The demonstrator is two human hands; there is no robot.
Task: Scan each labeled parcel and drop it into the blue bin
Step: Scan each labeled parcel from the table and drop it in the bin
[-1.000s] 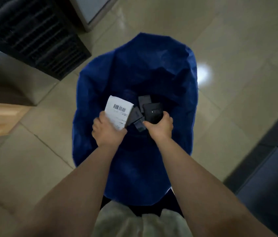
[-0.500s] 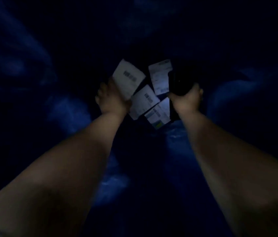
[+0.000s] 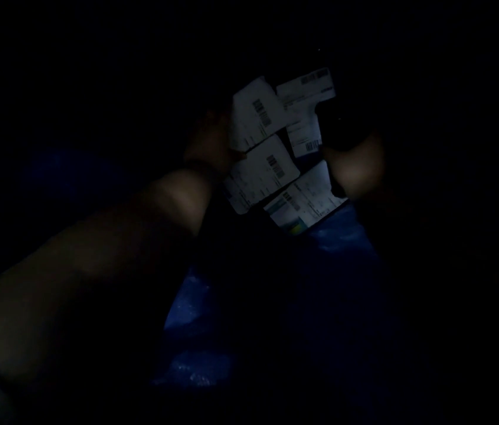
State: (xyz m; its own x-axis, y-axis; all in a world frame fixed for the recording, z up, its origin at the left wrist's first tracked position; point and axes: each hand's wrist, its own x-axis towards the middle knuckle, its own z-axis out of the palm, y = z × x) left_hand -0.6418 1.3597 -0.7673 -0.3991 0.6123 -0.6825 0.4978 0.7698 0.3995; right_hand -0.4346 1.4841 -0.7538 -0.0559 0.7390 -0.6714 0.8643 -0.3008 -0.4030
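Observation:
I am looking deep into the dark blue bin (image 3: 343, 246). My left hand (image 3: 211, 142) grips a white barcode-labeled parcel (image 3: 257, 115) by its left edge, just above the pile. My right hand (image 3: 354, 167) is closed around a black handheld scanner (image 3: 340, 124), to the right of the labels. Three more labeled parcels lie at the bottom: one (image 3: 260, 176) under the held parcel, one (image 3: 306, 115) behind it, one with a coloured corner (image 3: 303, 207) nearest me. Everything else is lost in shadow.
The bin's blue liner wall (image 3: 186, 314) catches a little light below my arms. It surrounds both forearms closely on all sides.
The view went from above the bin, with the floor visible, to deep inside it. Both hands moved down to the parcels at the bottom, and the picture grew much darker.

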